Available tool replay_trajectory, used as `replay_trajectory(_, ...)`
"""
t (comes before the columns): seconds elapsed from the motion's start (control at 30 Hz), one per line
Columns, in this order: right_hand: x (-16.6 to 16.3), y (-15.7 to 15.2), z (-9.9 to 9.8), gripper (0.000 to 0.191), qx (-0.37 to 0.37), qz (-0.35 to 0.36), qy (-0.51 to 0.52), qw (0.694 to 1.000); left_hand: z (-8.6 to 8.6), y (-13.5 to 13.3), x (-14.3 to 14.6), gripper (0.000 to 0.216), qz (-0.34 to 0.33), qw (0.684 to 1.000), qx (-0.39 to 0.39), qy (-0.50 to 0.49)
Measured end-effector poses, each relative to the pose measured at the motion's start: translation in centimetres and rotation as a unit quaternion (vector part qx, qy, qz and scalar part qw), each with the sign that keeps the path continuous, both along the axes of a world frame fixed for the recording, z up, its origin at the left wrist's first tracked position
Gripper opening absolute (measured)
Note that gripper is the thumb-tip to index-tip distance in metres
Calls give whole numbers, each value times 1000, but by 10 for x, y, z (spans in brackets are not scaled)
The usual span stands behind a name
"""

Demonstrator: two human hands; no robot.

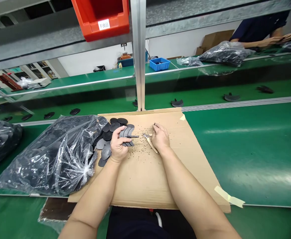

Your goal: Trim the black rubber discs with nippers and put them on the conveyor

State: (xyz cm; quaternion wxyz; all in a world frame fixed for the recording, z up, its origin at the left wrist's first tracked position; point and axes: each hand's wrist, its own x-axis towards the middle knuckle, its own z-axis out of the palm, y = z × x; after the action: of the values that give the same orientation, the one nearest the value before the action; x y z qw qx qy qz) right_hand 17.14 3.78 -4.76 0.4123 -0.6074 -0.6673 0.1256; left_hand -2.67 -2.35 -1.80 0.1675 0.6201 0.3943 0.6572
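My left hand is closed round a few curved dark grey plastic parts, and a thin black piece sticks out from them to the right. My right hand grips a pair of cutting pliers with pale handles. Their metal jaws point left, a short gap away from that thin black piece. Tiny dark scraps are scattered on the cardboard sheet under both hands. Beside my left hand lies a loose pile of round black plastic parts.
A large clear bag of dark parts lies at the left. Behind the cardboard, black parts sit along a green conveyor. A metal post and a red bin stand ahead. Across the line, a person's hands show.
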Motion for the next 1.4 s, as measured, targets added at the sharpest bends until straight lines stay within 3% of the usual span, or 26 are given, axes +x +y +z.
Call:
replay_trajectory(0.07,2,-2,7,39,24,-20,8,999,-1,0,0,8,-5,1000,-7,-4)
replay_trajectory(0.13,2,-8,16,36,72,4,36,997,-1,0,0,9,-1,1000,-20,-5)
replay_trajectory(0.27,-7,-25,32,30,102,202,97,969,0,2,-1,7,19,998,-65,-13)
replay_trajectory(0.33,-14,-32,34,39,68,282,149,945,0,3,-1,6,13,995,-95,-36)
replay_trajectory(0.4,-22,-36,33,51,21,312,228,922,1,4,2,16,-16,986,-153,-66)
replay_trajectory(0.53,-31,-38,29,43,-64,263,342,900,6,0,10,40,-94,948,-287,-100)
replay_trajectory(0.6,-32,-37,29,41,-113,243,381,885,9,-2,13,44,-108,936,-313,-117)
replay_trajectory(0.73,-31,-38,31,46,-220,273,405,845,9,0,11,43,-92,920,-337,-176)
replay_trajectory(0.77,-30,-38,32,44,-226,276,382,853,8,1,10,41,-86,918,-334,-194)
replay_trajectory(0.83,-26,-38,34,40,-192,246,288,905,5,5,8,38,-75,917,-316,-230)
replay_trajectory(0.9,-19,-36,38,39,-127,169,125,969,4,8,6,37,-58,918,-294,-259)
replay_trajectory(0.93,-16,-35,40,41,-107,127,36,985,4,9,5,38,-48,917,-290,-269)
replay_trajectory(1.0,-9,-33,42,49,-116,79,-119,983,6,11,3,42,-37,910,-298,-285)
replay_trajectory(1.1,-4,-33,43,45,-159,91,-236,954,11,11,2,48,-39,891,-329,-310)
replay_trajectory(1.2,-4,-32,40,33,-151,92,-264,948,14,10,2,49,-44,877,-350,-327)
replay_trajectory(1.27,-5,-31,37,35,-129,81,-233,960,15,9,2,49,-47,874,-354,-329)
replay_trajectory(1.4,-9,-25,30,45,-13,66,-13,998,16,10,0,45,-58,868,-357,-340)
